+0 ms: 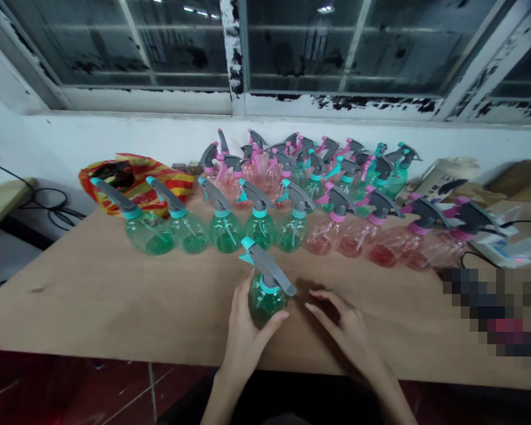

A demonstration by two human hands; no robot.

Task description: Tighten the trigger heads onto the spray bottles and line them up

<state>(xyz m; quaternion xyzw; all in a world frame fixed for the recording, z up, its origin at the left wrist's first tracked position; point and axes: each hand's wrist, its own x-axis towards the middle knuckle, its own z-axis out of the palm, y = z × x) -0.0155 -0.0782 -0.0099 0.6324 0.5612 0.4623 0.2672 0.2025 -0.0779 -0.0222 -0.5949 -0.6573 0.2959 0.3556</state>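
A green spray bottle with a grey and turquoise trigger head is gripped around its body by my left hand. It is near the front of the table, its nozzle turned toward the far left. Just right of it, my right hand is held with thumb and fingers apart and nothing between them. Beyond both hands runs a row of spray bottles: green ones, such as this green bottle, on the left, and pink ones, such as this pink bottle, on the right.
More pink and green spray bottles crowd the table against the wall. A red and yellow striped bag lies at the back left. On the right are a white device with a cable and a pale roll-shaped bag.
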